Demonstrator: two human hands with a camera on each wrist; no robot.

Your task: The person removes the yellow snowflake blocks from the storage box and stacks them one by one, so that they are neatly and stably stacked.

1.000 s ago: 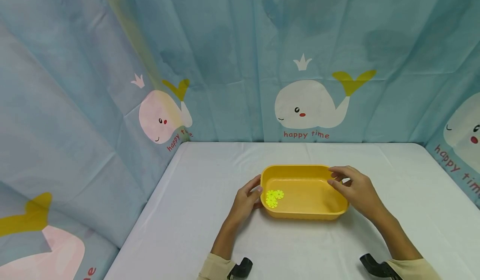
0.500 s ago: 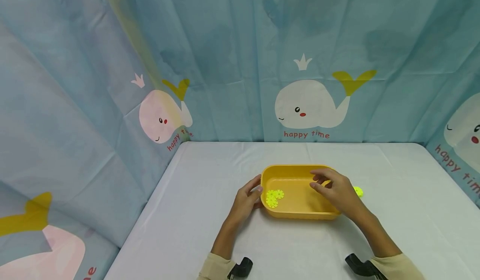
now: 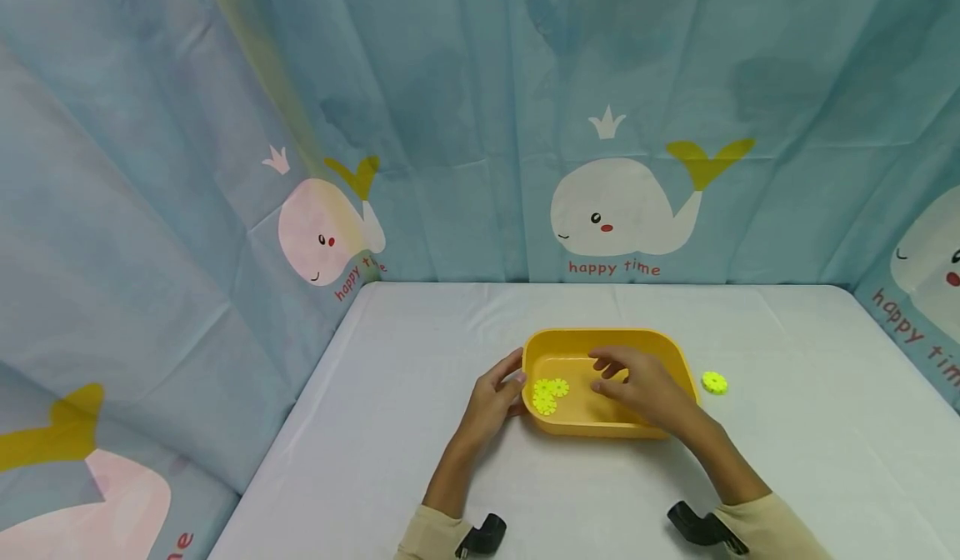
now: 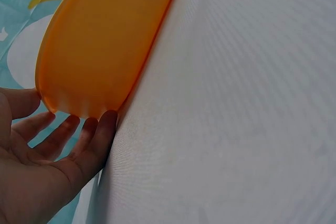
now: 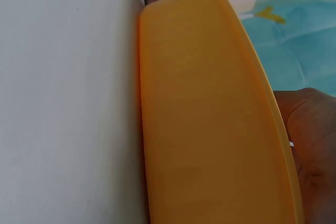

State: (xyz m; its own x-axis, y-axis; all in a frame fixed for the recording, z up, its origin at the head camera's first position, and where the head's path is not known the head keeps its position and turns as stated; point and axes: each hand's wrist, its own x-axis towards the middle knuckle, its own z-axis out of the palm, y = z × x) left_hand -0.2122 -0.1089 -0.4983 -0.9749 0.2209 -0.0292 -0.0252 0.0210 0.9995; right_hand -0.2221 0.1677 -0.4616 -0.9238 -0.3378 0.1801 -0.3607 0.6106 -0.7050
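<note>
A shallow yellow plastic basin (image 3: pixel 600 431) stands on the white table, crossing the middle of the head view. At its left end, my left hand (image 4: pixel 55 169) rests its fingertips on the outer wall, with the thumb up by the rim. My right hand (image 3: pixel 645 385) reaches over the basin from the right, fingers bent loosely and a gap between thumb and forefinger; nothing shows in that gap. In the right wrist view the basin's side wall hides most of the hand. Several neon-yellow flower-shaped discs (image 3: pixel 547 395) lie together in the basin's left end.
Right of the basin, one more neon-yellow flower-shaped disc (image 3: pixel 714 382) lies on the white tabletop (image 3: pixel 787 443). A blue curtain (image 3: pixel 465 127) with whale prints hangs behind and left of the table. Black wrist camera mounts (image 3: pixel 483 535) sit at both sleeves.
My right hand has moved left from the basin's right rim to over its middle, uncovering the disc on the table. The left hand and basin have hardly moved.
</note>
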